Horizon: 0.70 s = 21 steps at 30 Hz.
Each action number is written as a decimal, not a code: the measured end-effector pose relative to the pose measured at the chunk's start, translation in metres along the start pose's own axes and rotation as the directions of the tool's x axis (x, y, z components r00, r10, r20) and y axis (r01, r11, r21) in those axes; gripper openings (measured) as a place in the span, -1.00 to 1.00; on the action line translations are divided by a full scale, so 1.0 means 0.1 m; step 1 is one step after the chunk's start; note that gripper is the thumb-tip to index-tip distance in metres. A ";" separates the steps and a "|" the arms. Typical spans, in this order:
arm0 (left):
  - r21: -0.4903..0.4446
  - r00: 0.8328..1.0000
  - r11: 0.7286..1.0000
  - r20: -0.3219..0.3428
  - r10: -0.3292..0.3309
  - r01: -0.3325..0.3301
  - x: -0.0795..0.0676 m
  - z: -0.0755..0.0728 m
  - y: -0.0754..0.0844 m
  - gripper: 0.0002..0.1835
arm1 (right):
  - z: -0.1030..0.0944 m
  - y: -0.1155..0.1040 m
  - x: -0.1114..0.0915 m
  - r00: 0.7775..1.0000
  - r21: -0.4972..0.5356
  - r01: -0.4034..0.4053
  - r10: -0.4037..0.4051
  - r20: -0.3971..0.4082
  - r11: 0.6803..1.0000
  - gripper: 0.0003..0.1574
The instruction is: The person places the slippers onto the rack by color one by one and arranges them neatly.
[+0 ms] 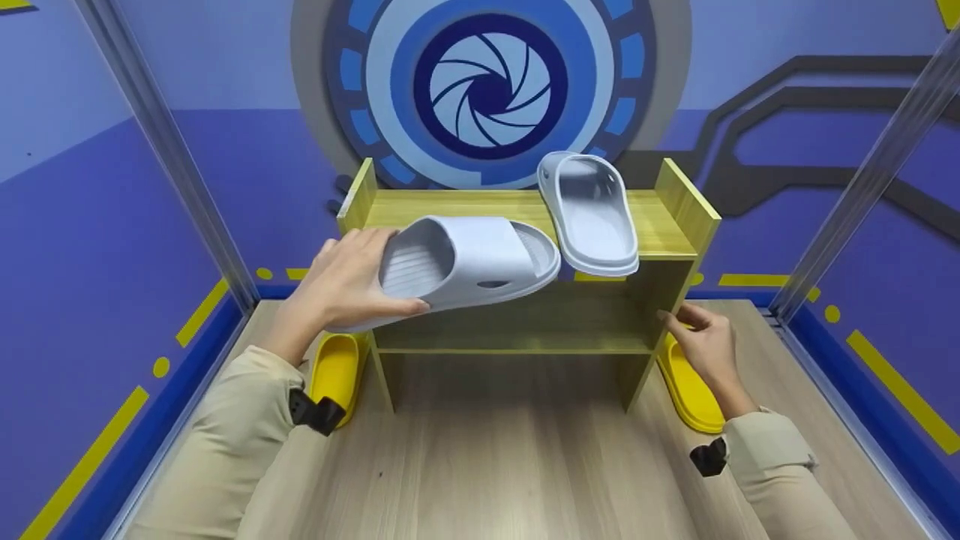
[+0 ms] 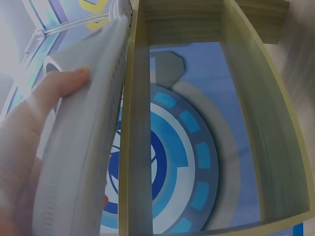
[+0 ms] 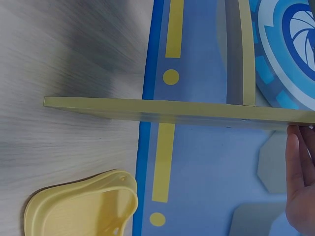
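A light grey slipper (image 1: 487, 251) is in my left hand (image 1: 349, 277), which grips its heel end with the thumb along the near side. The slipper is held above the front of the wooden shelf rack (image 1: 517, 351), its toe overlapping the heel of a second grey slipper (image 1: 596, 206) in the head view. That second slipper lies on the rack's top board, heel toward me and jutting over the front edge. My right hand (image 1: 705, 345) touches the rack's right side panel (image 3: 172, 108) with its fingertips; in the right wrist view the fingers (image 3: 295, 162) look straight.
One yellow slipper (image 1: 335, 371) lies on the wooden floor board left of the rack, and another yellow slipper (image 1: 694, 390) lies on its right, below my right hand. Blue patterned walls stand behind and at both sides, with metal posts (image 1: 169, 150) at the corners.
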State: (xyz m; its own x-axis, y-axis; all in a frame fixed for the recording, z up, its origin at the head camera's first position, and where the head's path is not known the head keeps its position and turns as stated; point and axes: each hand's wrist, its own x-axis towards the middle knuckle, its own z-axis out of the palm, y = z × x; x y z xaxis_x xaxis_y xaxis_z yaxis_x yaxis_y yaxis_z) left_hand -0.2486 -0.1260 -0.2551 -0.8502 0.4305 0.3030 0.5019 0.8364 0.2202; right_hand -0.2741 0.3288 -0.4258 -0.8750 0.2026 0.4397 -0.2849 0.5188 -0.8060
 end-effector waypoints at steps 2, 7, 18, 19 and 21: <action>-0.001 0.999 1.000 0.015 -0.031 0.031 0.02 -0.01 0.01 0.00 | 0.00 0.01 0.00 1.000 -0.008 0.000 0.000 0.001 1.000 -0.51; 0.003 0.993 0.994 0.047 -0.110 0.110 0.10 -0.05 0.07 0.00 | 0.00 0.00 -0.01 1.000 -0.008 -0.003 0.003 -0.001 1.000 -0.49; 0.017 0.969 0.970 0.053 -0.241 0.241 0.24 -0.05 0.20 0.02 | -0.01 -0.15 -0.06 1.000 0.019 0.012 -0.012 -0.009 1.000 -0.58; 0.020 0.967 0.968 0.052 -0.251 0.250 0.26 -0.05 0.20 0.03 | -0.01 -0.19 -0.07 1.000 0.020 0.015 -0.014 -0.010 1.000 -0.59; 0.031 0.963 0.964 0.047 -0.266 0.265 0.31 -0.04 0.21 0.03 | -0.01 -0.28 -0.10 1.000 0.015 0.015 -0.015 -0.013 1.000 -0.60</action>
State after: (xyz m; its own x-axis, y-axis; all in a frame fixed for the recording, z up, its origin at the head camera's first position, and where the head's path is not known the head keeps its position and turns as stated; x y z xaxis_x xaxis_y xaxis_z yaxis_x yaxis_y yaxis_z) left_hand -0.2634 -0.0963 -0.2378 -0.9596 0.2077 0.1896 0.2536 0.9306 0.2640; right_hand -0.2573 0.3132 -0.4073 -0.8655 0.2052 0.4570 -0.3044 0.5091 -0.8051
